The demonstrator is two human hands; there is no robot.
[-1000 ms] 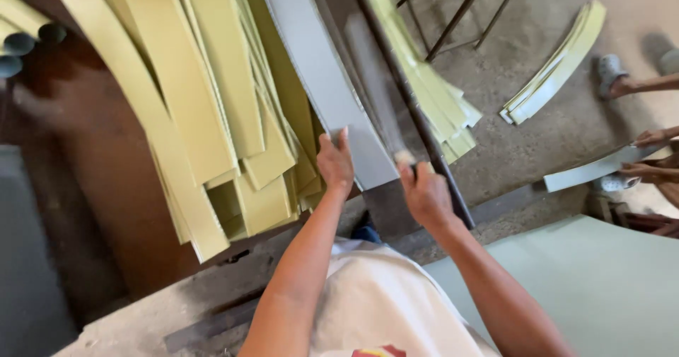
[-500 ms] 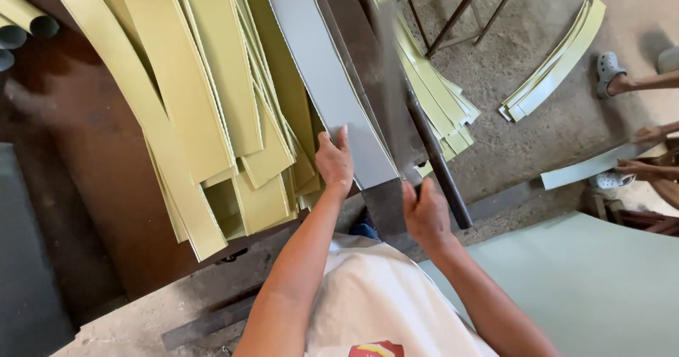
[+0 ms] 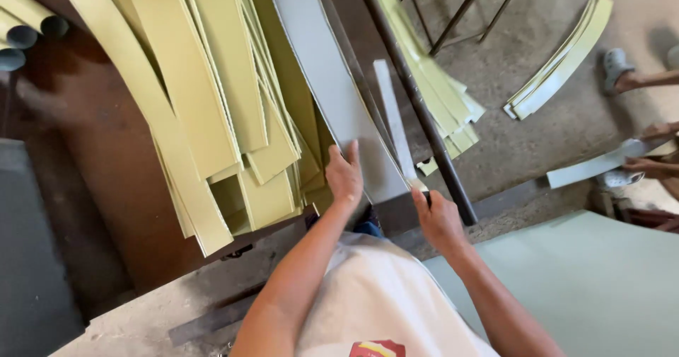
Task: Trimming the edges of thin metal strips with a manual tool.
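Sheet [image 3: 332, 95], grey and thin, lies beside the yellow strips [image 3: 205, 109]; our left hand [image 3: 344, 175] presses flat on its near edge, our right hand [image 3: 440, 219] clamps the lever [image 3: 414, 102]. It looks light, springy, sharp-edged, so we'd hold it flat.

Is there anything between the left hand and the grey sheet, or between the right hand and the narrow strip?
Nothing visible does. The left hand already lies on the near end of the grey sheet, and the right hand grips the near end of the narrow strip. The dark bar lies just right of the strip, not across it.
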